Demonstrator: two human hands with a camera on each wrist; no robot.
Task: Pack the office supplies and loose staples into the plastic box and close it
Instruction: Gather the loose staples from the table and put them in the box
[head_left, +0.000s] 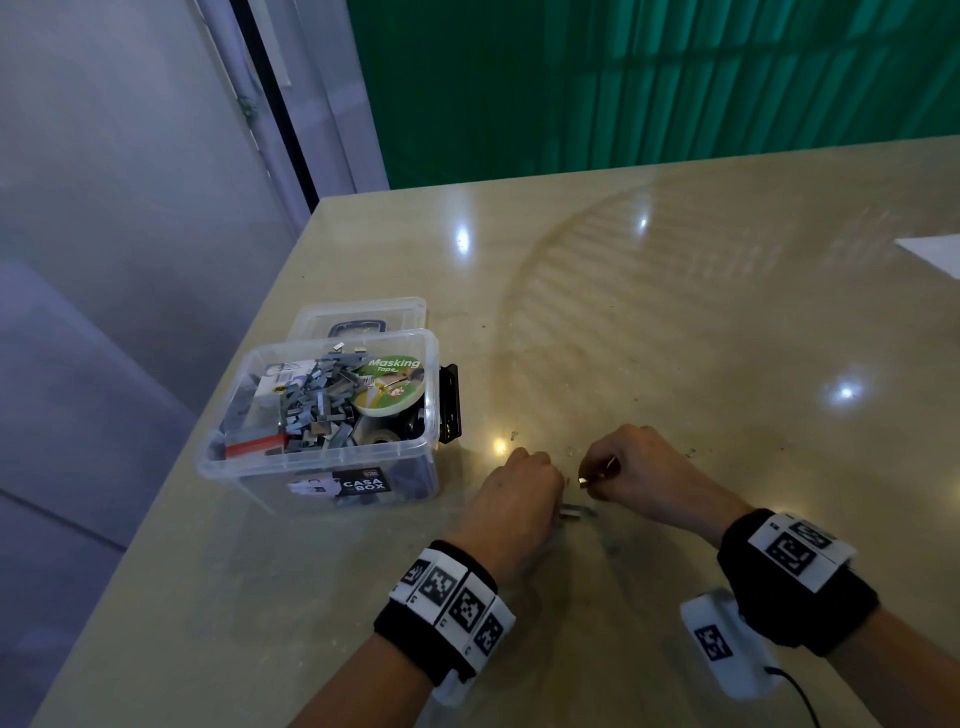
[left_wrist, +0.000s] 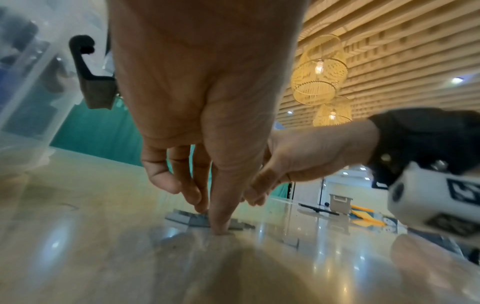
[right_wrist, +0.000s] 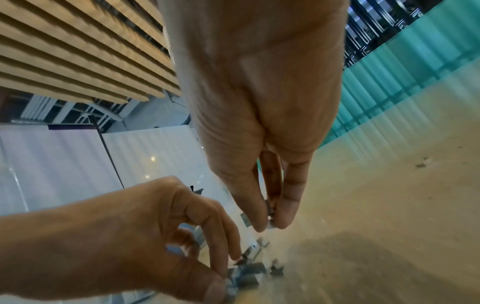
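The clear plastic box (head_left: 244, 470) stands open at the table's left, heaped with grey staples (head_left: 317, 405) and a masking tape roll (head_left: 387, 387). Its lid (head_left: 363, 314) lies flat behind it. Right of the box both hands meet over a few loose staples (head_left: 571, 512) on the table. My left hand (head_left: 545, 493) pinches at staples (left_wrist: 192, 219) on the tabletop, thumb tip (left_wrist: 221, 229) pressed down. My right hand (head_left: 597, 475) is raised slightly and pinches a short staple strip (right_wrist: 271, 223) between thumb and fingers. In the right wrist view my left hand (right_wrist: 223, 273) grips staples (right_wrist: 249, 273).
A black latch (head_left: 450, 402) hangs on the box's right side. The table's left edge (head_left: 171, 525) runs just beyond the box. Small metal bits (head_left: 688, 453) lie to the right of my hands. A white sheet (head_left: 935, 254) sits at the far right.
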